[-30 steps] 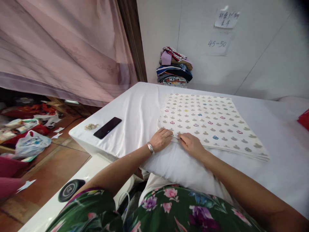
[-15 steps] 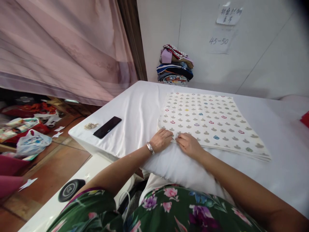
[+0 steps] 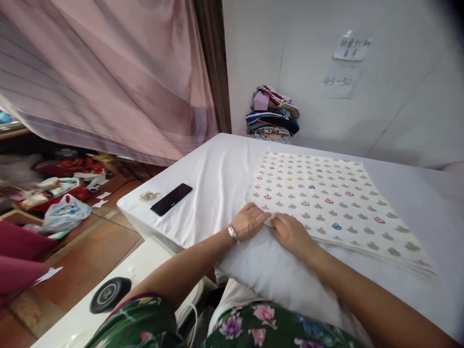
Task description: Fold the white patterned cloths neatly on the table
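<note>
A folded white cloth [image 3: 326,203] patterned with grey, red, blue and green mushroom-like shapes lies flat in layers on the white-covered table. At its near left corner my left hand [image 3: 250,221], with a silver bracelet at the wrist, pinches the edge. Close beside it, my right hand [image 3: 292,234] pinches the same edge with thumb and fingers. The fingertips of both hands nearly meet, and a small bit of cloth shows between them.
A black phone [image 3: 171,199] and a small beige bundle [image 3: 149,195] lie on the table [image 3: 210,193] to the left. A stack of folded clothes [image 3: 273,113] stands by the wall. A round black object [image 3: 110,295] rests on a lower white surface. A pink curtain [image 3: 145,87] hangs at left.
The camera view has shifted, so the scene sits lower and further right. Both hands keep their hold at the cloth's near left corner, with the left fingers reaching slightly closer to the right.
</note>
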The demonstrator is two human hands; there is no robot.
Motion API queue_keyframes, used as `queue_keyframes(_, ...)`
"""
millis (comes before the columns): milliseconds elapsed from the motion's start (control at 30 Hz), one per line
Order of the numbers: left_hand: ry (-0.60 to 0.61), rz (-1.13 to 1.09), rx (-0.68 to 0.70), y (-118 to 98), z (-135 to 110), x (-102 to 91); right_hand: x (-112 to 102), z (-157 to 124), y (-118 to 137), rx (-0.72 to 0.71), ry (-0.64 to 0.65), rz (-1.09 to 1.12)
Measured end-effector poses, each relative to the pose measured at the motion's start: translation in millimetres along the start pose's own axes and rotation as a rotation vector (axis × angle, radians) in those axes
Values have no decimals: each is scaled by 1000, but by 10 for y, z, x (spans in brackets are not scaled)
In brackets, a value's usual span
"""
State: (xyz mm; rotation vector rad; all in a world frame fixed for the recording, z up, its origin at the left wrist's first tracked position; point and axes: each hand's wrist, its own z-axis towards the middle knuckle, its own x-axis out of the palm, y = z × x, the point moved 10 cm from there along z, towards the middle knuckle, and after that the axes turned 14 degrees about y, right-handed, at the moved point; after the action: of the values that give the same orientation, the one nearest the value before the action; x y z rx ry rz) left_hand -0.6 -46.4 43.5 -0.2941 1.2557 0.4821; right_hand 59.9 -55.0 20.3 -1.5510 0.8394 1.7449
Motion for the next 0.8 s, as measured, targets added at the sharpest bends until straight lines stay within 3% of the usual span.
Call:
queue_keyframes(367, 77, -137, -110, 110, -55, 84, 81, 193, 127, 12, 1, 21)
queue_keyframes(633, 176, -118, -210, 424, -169, 66, 77, 227, 148, -3, 46, -12)
queue_keyframes(800, 174, -183, -207, 460, -190, 85, 82, 332, 206, 13, 56, 15)
